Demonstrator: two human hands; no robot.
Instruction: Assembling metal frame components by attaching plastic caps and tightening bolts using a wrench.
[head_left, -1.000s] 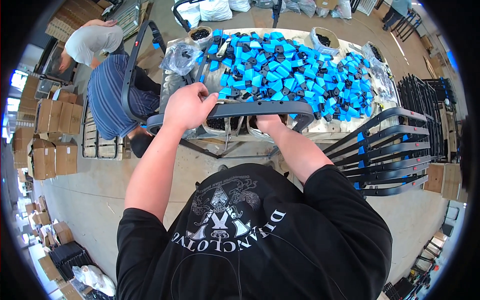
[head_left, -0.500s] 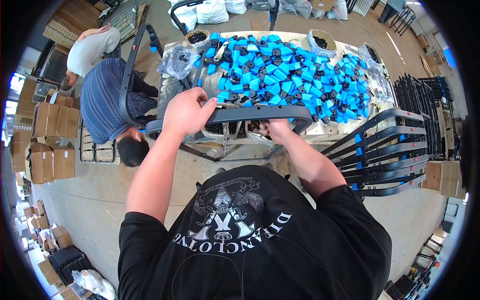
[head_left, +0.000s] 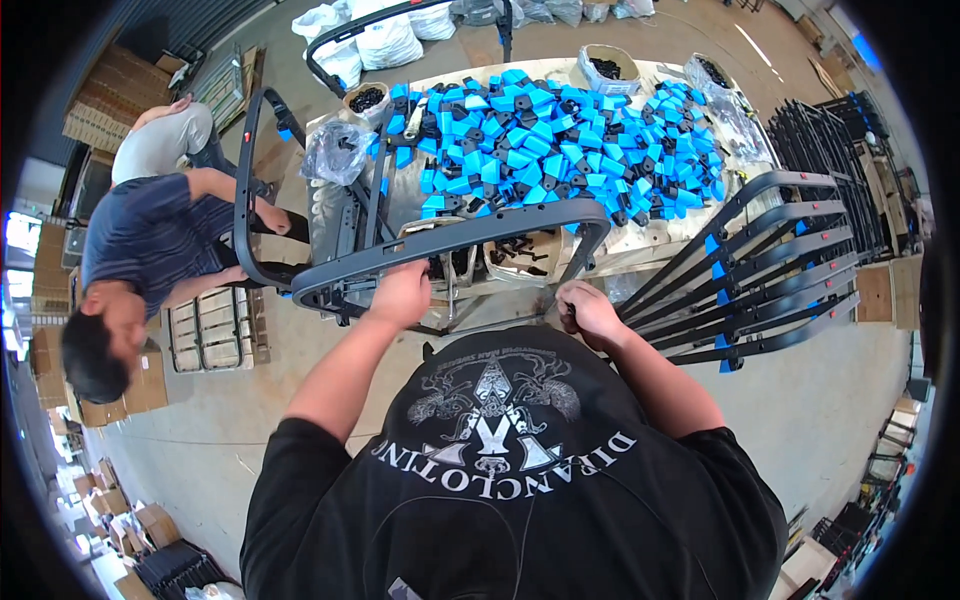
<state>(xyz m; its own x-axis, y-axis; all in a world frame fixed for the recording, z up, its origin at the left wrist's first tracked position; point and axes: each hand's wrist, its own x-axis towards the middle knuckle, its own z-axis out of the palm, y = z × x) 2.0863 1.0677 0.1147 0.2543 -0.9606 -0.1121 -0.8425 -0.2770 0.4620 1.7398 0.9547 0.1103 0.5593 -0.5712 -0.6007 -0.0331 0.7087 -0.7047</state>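
Note:
A black metal tube frame (head_left: 470,230) with rounded corners lies across in front of me at the table's near edge. Below its long bar is my left hand (head_left: 403,297), beside a bin of black parts (head_left: 460,262); the bar and the hand itself hide most of its fingers. My right hand (head_left: 592,308) is closed beneath the frame's right corner, close to its downward leg. Something small and dark shows at those fingers, too little to name. Between the hands stands an open box (head_left: 520,255) with small black pieces inside.
Blue and black plastic parts (head_left: 560,140) are heaped on the table. Several finished-looking black frames (head_left: 790,260) stand stacked at the right. Two co-workers bend over at the left, the nearer in a dark striped shirt (head_left: 150,235). A clear plastic bag (head_left: 338,150) lies at the table's left.
My left hand has let go of the top of the bar and dropped below it. My right hand has come out of the box toward me and right. The nearer co-worker has moved left.

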